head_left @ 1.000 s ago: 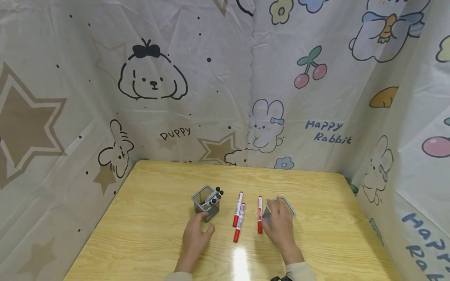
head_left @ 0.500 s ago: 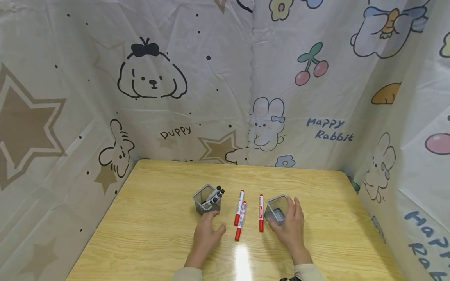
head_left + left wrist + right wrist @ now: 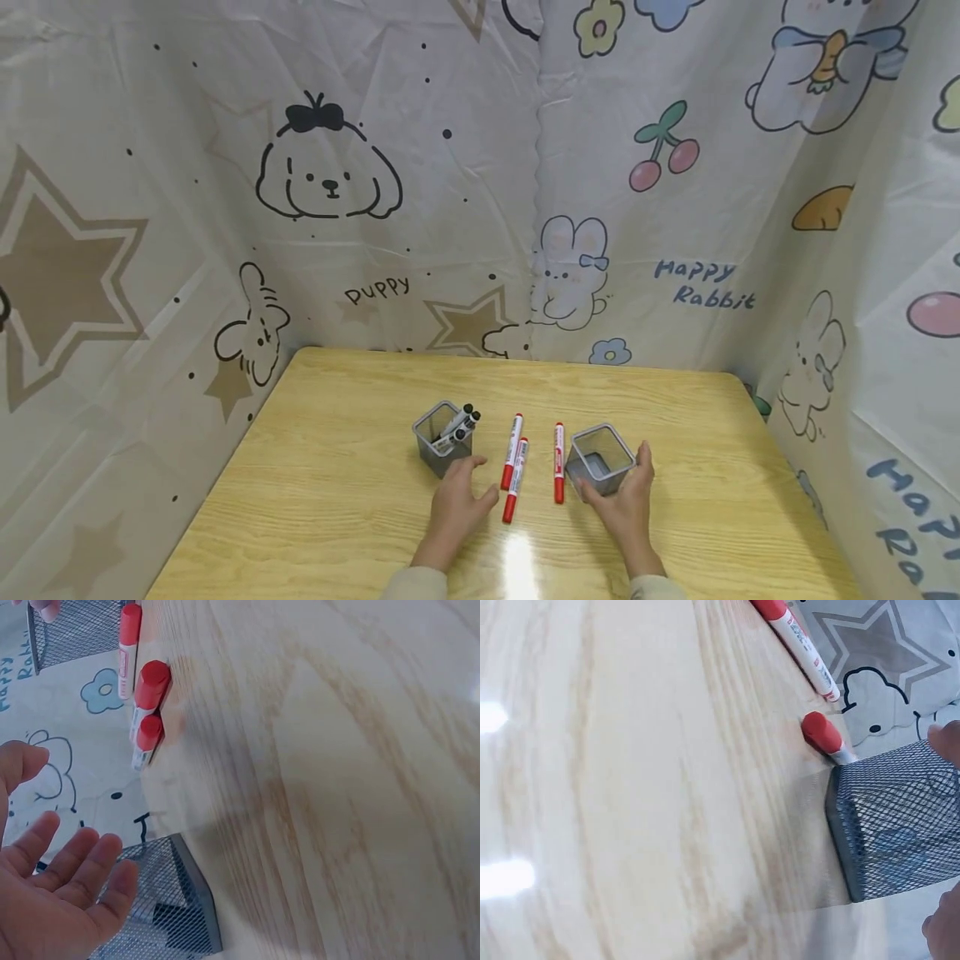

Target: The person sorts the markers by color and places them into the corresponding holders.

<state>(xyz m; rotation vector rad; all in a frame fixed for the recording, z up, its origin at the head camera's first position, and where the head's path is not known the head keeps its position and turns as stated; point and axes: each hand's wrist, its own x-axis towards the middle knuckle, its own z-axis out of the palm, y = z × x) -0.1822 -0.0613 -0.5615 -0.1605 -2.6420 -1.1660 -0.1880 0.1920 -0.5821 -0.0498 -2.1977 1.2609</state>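
Observation:
My right hand (image 3: pixel 628 510) holds a grey mesh pen holder (image 3: pixel 611 482) low down, thumb on its left side and fingers on its right. In the right wrist view, a thumb and fingertips frame the mesh walls (image 3: pixel 904 825), and the holder has nothing inside. My left hand (image 3: pixel 456 507) lies relaxed with fingers apart, close in front of a second mesh pen holder (image 3: pixel 430 455). That one contains several markers with black ends (image 3: pixel 459 427). Between the holders lie three red-capped whiteboard markers: two side by side, the farther one (image 3: pixel 512 450) and the nearer one (image 3: pixel 516 482), plus one (image 3: pixel 558 463) beside the right holder.
Everything stands on a light wood-grain table (image 3: pixel 337 467) with rounded far corners. A cloth (image 3: pixel 465 167) printed with cartoon animals and stars hangs behind the table and along both sides. Light glares on the table's near part.
My right hand has drawn back from over the right holder's rim and round to its near right side, uncovering the rim. My left hand has shifted right along the left holder's front.

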